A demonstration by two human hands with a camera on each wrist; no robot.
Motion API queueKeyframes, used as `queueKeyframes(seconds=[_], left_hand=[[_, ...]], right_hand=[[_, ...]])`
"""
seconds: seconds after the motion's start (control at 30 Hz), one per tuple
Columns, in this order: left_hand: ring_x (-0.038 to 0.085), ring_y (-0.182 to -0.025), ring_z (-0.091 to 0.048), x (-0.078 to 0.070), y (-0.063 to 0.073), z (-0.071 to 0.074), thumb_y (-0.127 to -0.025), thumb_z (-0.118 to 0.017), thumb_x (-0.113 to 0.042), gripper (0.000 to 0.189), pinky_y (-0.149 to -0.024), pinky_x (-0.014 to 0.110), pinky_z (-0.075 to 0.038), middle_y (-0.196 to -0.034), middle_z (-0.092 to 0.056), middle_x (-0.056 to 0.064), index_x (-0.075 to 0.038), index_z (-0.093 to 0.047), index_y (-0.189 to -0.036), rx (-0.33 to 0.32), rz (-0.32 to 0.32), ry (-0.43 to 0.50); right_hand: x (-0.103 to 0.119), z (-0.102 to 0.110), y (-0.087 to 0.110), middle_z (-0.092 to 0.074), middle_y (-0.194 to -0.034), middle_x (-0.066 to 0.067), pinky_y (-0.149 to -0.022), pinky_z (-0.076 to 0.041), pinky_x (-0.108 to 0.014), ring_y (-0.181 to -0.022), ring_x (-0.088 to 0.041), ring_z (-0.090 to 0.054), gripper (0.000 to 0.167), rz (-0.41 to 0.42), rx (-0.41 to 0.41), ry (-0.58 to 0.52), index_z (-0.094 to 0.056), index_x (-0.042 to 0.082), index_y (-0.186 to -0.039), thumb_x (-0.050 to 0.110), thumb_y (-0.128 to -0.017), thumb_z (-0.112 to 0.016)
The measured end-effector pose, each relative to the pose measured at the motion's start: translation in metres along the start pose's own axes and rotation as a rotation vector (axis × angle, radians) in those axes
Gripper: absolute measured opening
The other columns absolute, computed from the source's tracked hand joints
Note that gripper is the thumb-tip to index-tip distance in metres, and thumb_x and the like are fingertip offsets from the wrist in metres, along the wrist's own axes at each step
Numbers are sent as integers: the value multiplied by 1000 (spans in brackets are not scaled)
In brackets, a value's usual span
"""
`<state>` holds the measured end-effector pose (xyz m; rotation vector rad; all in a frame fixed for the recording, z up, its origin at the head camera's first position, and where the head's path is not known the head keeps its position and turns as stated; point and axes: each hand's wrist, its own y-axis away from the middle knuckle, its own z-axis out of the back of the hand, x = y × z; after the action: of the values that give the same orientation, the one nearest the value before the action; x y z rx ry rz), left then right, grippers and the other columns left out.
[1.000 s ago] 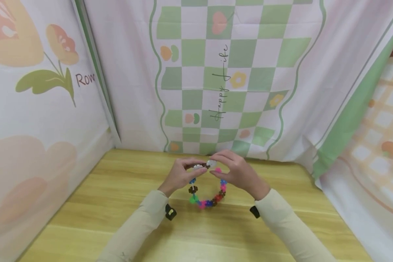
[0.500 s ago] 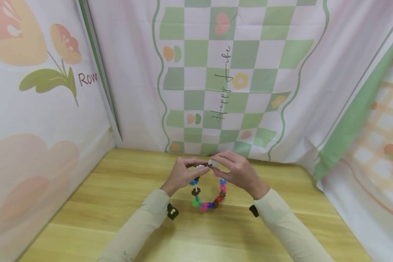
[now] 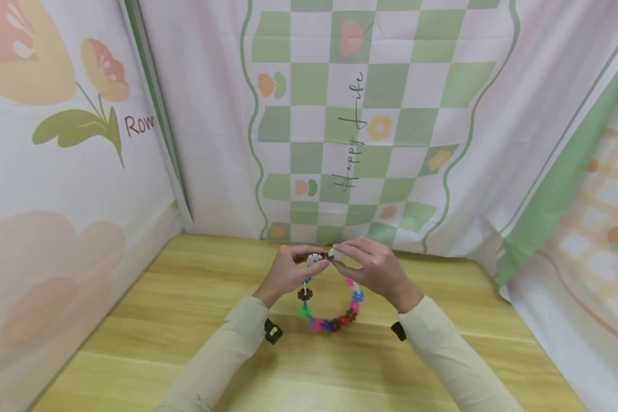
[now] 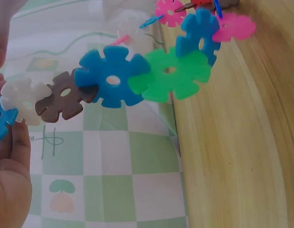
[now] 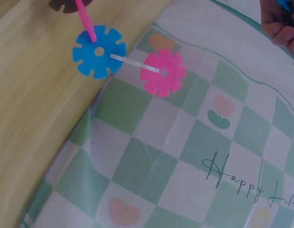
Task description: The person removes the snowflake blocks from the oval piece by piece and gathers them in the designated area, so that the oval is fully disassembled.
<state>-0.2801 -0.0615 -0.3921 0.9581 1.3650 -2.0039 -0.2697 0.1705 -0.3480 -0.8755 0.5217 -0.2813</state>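
Observation:
A chain of colourful notched plastic snowflake discs hangs in a loop below both hands in the head view, with a green disc (image 3: pixel 303 312) at its left side. My left hand (image 3: pixel 283 274) pinches the upper left part of the chain, by a white disc (image 3: pixel 314 258). A second white disc (image 3: pixel 335 253) is between the thumb and fingers of my right hand (image 3: pixel 378 273). A brown disc lies between the two fingertips, partly hidden. In the left wrist view, brown (image 4: pixel 66 96), blue (image 4: pixel 112 77) and green discs interlock in a row. A pink disc (image 5: pixel 163 72) forms the chain's loose end.
A wooden table (image 3: pixel 309 372) lies under the hands. Behind it hangs a green-and-white checked curtain (image 3: pixel 350 143), with printed cloth walls left (image 3: pixel 56 189) and right. Dark wrist cameras (image 3: pixel 273 332) sit at the cuffs.
The hands stay nearly in place, still pinching discs close together. The hanging loop sways slightly, and its pink end now shows lower, below the right hand.

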Motion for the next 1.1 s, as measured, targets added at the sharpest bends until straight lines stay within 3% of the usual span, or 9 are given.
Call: queueKeyframes(seconds=[0.23,0.33,0.5,0.83,1.1], left_hand=[[8,-89,-76,-7,-6,0,-94,-81,-14,23,-75,23,-62,-111,-82,13,-5,-80,-116,-12,3,-17],[10,-90,-76,-9,-9,0,-93,-83,-16,21,-77,24,-62,-109,-82,11,-7,-81,-112,-29,8,-41],[10,-84,-72,-11,-12,-3,-91,-85,-22,22,-71,26,-62,-104,-82,8,-10,-82,-109,-43,35,-93],[11,-72,-71,-12,-13,-4,-91,-85,-19,22,-60,21,-57,-99,-82,14,-5,-82,-108,-8,66,-43],[30,-71,-72,-11,-16,-7,-93,-83,-20,21,-57,21,-55,-96,-82,13,-6,-83,-108,22,57,-18]], right_hand=[[-1,-1,-4,-77,-99,-13,-78,-66,-36,-87,-25,-76,41,-39,-2,28,-78,-1,-108,8,-72,-94],[0,-2,-4,-77,-101,-14,-80,-66,-36,-89,-26,-75,42,-63,-4,26,-77,-1,-109,8,-72,-95],[0,-3,-2,-77,-103,-14,-80,-66,-37,-91,-27,-74,41,-78,-9,27,-77,-2,-111,9,-75,-93],[-4,-6,6,-79,-99,-14,-77,-66,-36,-86,-26,-76,39,-59,-25,32,-78,-1,-108,8,-73,-93],[-6,-7,13,-79,-98,-15,-74,-66,-36,-83,-26,-76,26,-59,-68,23,-78,-2,-108,21,-96,-79]])
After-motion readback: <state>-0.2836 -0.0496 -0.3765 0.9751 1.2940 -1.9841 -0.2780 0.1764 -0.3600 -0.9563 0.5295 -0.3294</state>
